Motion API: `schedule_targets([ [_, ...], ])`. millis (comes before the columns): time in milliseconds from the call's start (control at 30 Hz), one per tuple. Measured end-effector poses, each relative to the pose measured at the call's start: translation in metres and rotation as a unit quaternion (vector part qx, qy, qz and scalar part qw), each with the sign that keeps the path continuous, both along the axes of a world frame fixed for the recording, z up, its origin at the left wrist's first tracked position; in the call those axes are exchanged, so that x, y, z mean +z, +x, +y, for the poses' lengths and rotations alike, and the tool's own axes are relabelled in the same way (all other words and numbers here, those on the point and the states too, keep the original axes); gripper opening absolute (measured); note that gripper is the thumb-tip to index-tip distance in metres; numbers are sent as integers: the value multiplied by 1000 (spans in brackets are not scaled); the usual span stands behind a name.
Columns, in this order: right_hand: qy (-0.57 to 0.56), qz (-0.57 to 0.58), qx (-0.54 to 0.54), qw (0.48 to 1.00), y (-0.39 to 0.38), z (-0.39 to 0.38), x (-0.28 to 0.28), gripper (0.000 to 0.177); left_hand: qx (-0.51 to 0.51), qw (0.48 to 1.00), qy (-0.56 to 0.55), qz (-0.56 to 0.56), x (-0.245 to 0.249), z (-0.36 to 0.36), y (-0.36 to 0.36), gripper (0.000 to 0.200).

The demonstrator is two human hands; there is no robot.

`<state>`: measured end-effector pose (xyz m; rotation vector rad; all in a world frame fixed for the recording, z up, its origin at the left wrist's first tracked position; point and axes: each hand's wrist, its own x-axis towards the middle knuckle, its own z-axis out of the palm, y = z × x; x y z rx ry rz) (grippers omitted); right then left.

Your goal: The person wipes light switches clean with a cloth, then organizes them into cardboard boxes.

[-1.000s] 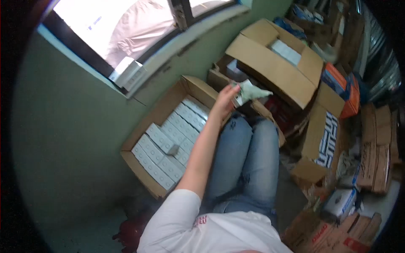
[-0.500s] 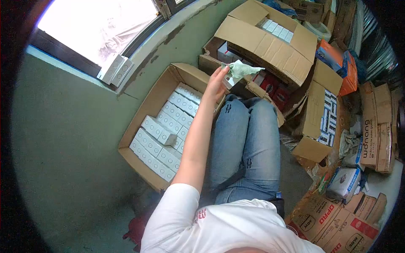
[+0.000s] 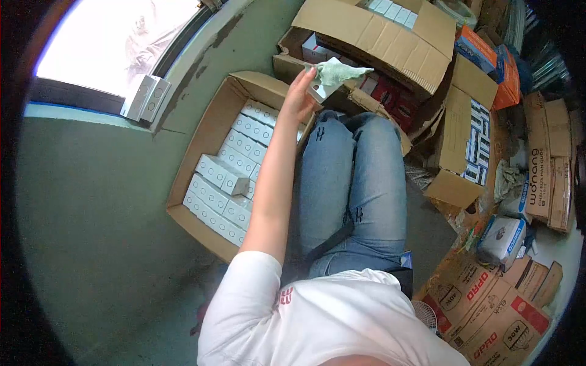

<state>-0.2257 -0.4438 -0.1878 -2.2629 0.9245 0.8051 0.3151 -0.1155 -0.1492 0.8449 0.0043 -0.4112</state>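
Note:
My left hand (image 3: 300,94) is raised above the far end of an open carton (image 3: 183,213), its fingers closed on a crumpled pale green cloth (image 3: 339,73). A white piece (image 3: 318,93), perhaps a small box, shows beneath the cloth by my fingers; the cloth hides most of it. Rows of small white boxes (image 3: 207,196) marked with circles fill the carton, and one white box (image 3: 223,174) lies on top of the others. My right hand is out of view.
Two white boxes (image 3: 145,99) stand on the window sill. Ahead is a large open carton (image 3: 378,52) with white boxes and red packs (image 3: 397,107). To the right are a carton of blue-and-white packs (image 3: 458,146), orange boxes (image 3: 503,73) and flattened cardboard (image 3: 488,311).
The whole view has shifted slightly, so the cartons and the window sit further up and left. My left hand keeps hold of the cloth at about the same place over the cartons.

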Motion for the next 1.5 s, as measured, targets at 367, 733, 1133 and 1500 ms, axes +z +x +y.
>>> schedule_targets([
  [367,22,-12,-42,999,-14,7,-18,29,1,1000,18,-7,-7,0,3,43],
  [733,59,175,-15,983,-111,5,-52,28,-6,1000,3,8,0,0,0,44],
  [1133,-78,-629,186,751,386,62,145,23,69,990,120,-1,17,-35,1,35],
  [1500,43,-727,160,667,538,184,102,20,308,949,-43,55,32,-61,48,45],
])
